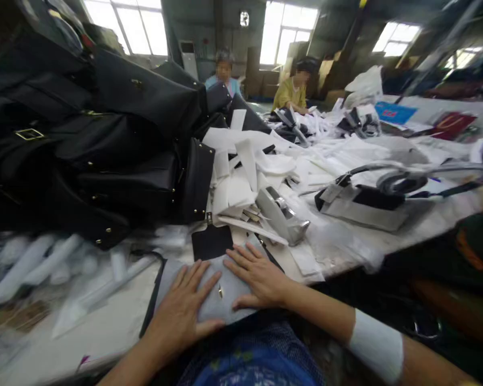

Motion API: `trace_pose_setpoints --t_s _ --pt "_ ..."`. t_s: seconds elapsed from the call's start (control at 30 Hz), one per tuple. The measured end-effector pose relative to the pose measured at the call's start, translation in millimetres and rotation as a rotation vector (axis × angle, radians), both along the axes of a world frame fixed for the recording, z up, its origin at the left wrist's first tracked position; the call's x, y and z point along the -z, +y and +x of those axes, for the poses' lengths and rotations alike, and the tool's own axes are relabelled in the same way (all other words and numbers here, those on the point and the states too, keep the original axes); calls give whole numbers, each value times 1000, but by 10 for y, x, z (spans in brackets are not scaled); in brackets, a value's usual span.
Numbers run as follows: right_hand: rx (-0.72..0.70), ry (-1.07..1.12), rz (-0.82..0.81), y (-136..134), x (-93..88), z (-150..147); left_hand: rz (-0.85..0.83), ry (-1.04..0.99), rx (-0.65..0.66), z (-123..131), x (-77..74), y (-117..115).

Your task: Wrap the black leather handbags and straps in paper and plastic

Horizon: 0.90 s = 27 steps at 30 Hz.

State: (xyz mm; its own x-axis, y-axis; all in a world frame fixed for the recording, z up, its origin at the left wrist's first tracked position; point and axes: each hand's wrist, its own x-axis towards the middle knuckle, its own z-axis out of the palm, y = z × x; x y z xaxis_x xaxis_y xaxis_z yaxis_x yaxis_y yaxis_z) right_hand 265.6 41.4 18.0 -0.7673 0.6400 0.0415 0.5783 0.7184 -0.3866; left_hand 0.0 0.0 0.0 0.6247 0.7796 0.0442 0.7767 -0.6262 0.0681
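A flat grey piece, felt-like, with dark edges and a small gold fitting [220,291] near its middle, lies at the table's front edge; perhaps it is a handbag or its covering. My left hand [181,305] presses flat on the left part of this grey piece [215,314], fingers spread. On its right part rests my right hand [261,276], palm down, with the fingers stretched out. Just beyond lies a black flap [212,244] with a small strap end. Neither hand grips anything.
Black handbags [140,177] are heaped high on the left. White paper and foam scraps [237,187] surround a metal tape dispenser [282,214] ahead. A bag with handles [362,203] lies to the right. White rolled wrapping [52,262] is at left. Two people [292,94] work across the table.
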Motion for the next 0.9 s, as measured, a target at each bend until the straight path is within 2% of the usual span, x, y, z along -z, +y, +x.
trace_pose_setpoints --t_s 0.2,0.3,0.43,0.57,0.67,0.8,0.9 --pt "-1 -1 -56 31 -59 -40 -80 5 -25 20 -48 0" --pt "94 65 -104 138 -163 -158 -148 -7 -41 39 -85 12" --pt "318 127 -59 452 -228 -467 -194 -44 -58 39 -109 21" --pt "465 129 -18 867 -174 -840 -228 -72 -62 21 -102 21" --pt "542 120 -51 1137 -139 -1033 -219 -104 -59 6 -73 19" --pt "499 146 -115 1297 -242 -1055 -213 -147 -66 1 -63 10" --pt "417 227 -99 1141 -425 -932 -213 -167 -65 9 -92 6"
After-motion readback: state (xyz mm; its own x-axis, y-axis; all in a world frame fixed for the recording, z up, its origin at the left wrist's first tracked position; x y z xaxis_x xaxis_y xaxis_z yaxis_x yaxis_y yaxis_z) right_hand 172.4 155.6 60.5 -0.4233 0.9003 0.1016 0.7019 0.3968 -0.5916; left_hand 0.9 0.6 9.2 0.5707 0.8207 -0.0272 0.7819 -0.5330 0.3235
